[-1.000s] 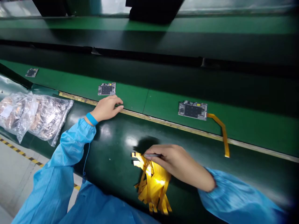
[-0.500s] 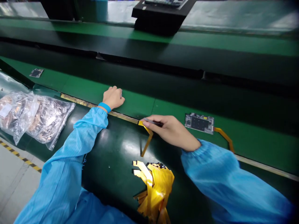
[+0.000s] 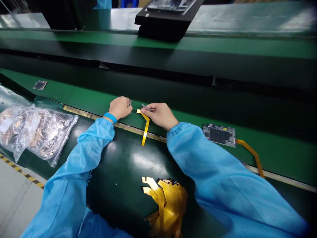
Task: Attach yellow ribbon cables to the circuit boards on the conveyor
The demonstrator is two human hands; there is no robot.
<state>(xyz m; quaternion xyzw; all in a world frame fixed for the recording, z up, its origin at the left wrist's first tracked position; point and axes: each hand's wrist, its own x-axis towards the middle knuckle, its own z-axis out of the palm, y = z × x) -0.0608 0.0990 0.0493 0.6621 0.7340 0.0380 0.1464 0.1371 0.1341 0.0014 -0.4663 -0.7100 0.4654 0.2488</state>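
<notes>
My left hand (image 3: 120, 107) rests closed on a small circuit board on the green belt (image 3: 81, 96); only the board's corner (image 3: 130, 103) shows past the fingers. Just right of it, my right hand (image 3: 158, 114) pinches grey tweezers (image 3: 147, 108) that hold one end of a yellow flex strip (image 3: 145, 127). The strip hangs down across the belt's yellow edge. A pile of several more yellow strips (image 3: 164, 201) lies on the dark bench near me. A second circuit board (image 3: 219, 135) with a yellow strip (image 3: 252, 155) attached lies on the belt to the right.
A clear plastic bag (image 3: 37, 127) of parts lies at the bench's left end. Another small board (image 3: 40, 85) sits far left on the belt. A black tray (image 3: 163, 19) stands on the far shelf. Grey floor with striped tape shows at lower left.
My right hand lifted one strip from the pile with the tweezers and carried it up-left to the belt beside my left hand. My left hand closed over the small board. The right board drifted right.
</notes>
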